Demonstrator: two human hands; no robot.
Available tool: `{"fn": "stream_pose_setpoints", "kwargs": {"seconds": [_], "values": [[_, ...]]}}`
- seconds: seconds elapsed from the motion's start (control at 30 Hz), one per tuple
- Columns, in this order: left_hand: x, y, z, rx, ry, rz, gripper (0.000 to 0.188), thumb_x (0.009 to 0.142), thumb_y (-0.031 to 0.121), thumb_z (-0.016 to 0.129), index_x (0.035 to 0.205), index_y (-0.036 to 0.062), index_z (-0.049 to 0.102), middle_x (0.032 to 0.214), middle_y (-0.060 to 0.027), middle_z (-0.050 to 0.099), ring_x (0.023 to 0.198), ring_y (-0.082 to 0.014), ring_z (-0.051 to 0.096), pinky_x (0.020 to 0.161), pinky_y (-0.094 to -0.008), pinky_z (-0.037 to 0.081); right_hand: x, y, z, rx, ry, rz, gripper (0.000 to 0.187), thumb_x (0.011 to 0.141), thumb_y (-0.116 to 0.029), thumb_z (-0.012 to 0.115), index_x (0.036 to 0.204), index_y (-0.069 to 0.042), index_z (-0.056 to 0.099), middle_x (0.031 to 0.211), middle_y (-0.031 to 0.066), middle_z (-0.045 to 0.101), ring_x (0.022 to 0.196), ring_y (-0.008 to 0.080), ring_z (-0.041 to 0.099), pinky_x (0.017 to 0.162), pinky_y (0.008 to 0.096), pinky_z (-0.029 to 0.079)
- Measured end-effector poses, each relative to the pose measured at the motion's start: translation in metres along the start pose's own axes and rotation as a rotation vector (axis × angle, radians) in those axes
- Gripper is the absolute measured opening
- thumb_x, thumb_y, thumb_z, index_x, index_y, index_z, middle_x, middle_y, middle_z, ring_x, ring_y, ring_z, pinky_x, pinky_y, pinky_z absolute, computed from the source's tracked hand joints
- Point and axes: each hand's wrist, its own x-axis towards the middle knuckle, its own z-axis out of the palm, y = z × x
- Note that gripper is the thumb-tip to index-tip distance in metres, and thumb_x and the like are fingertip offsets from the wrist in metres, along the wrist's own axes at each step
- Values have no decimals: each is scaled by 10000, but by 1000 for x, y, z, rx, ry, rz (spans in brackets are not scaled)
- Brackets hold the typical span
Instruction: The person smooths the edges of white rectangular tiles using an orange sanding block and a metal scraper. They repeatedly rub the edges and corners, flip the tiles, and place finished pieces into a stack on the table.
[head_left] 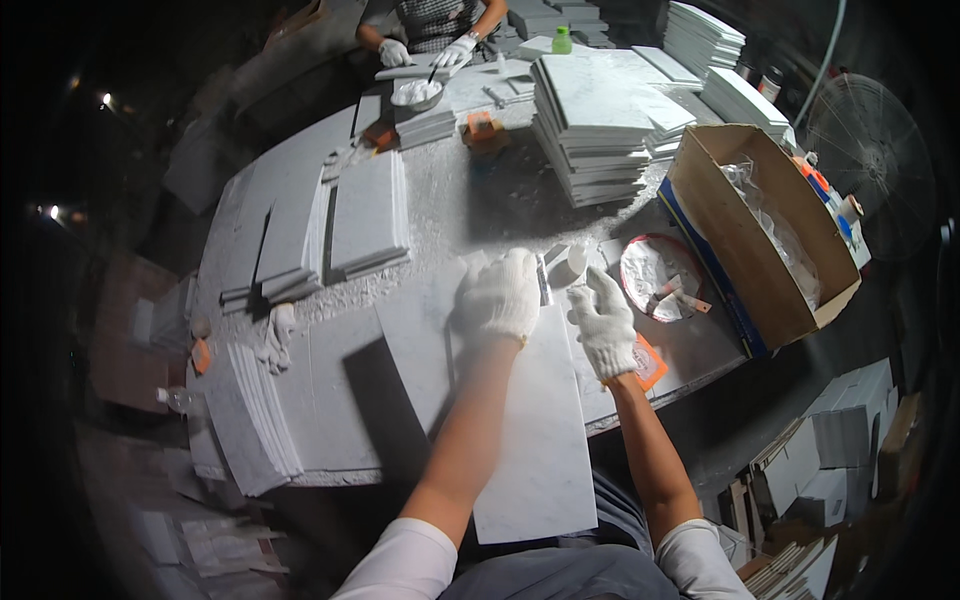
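Note:
A long pale grey-white marble tile (535, 440) slants from the worktable toward my lap, its near end past the table edge. My left hand (505, 297), in a white knit glove, rests on its upper part. The fingers are curled closed, slightly blurred, and whatever they hold is hidden. My right hand (604, 325), gloved likewise, hovers just right of the tile, thumb and forefinger apart with nothing visible between them. Just beyond its fingertips is a small white container (576, 260). An orange-and-white packet (648, 362) lies beside my right wrist.
A red-rimmed bowl of white paste (655, 270) holds a spreader. Right of it stands an open cardboard box (770, 230) with plastic inside. Tile stacks (590, 120) rise behind; more tiles (370, 215) lie left. Across the table, a gloved co-worker (455, 50) handles a tile. A fan (872, 155) stands right.

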Motion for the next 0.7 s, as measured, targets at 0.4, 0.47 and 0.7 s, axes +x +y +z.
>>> {"fn": "stream_pose_setpoints", "kwargs": {"seconds": [0.4, 0.47, 0.7], "values": [[-31, 40, -67, -245, -18, -166, 519, 1034, 586, 471, 1125, 138, 716, 1113, -176, 727, 1047, -386, 677, 909, -472, 513, -66, 7, -38, 307, -126, 167, 324, 1036, -289, 664, 1208, -15, 666, 928, 56, 710, 811, 125, 694, 608, 248, 542], [-32, 41, -69, -325, 12, -121, 550, 1039, 604, 471, 1058, 117, 726, 1045, -174, 736, 978, -383, 686, 858, -467, 519, -61, 3, -32, 366, -103, 127, 319, 1037, -246, 665, 1254, -14, 634, 1003, 66, 706, 868, 126, 695, 655, 245, 554], [-20, 29, -32, -478, 345, 37, 519, 1019, 557, 576, 847, 85, 706, 823, -161, 715, 779, -384, 663, 716, -463, 513, -79, -25, -21, 442, -101, -132, 234, 1047, -177, 631, 1190, 3, 671, 1019, 80, 715, 861, 127, 688, 704, 279, 562]]}}
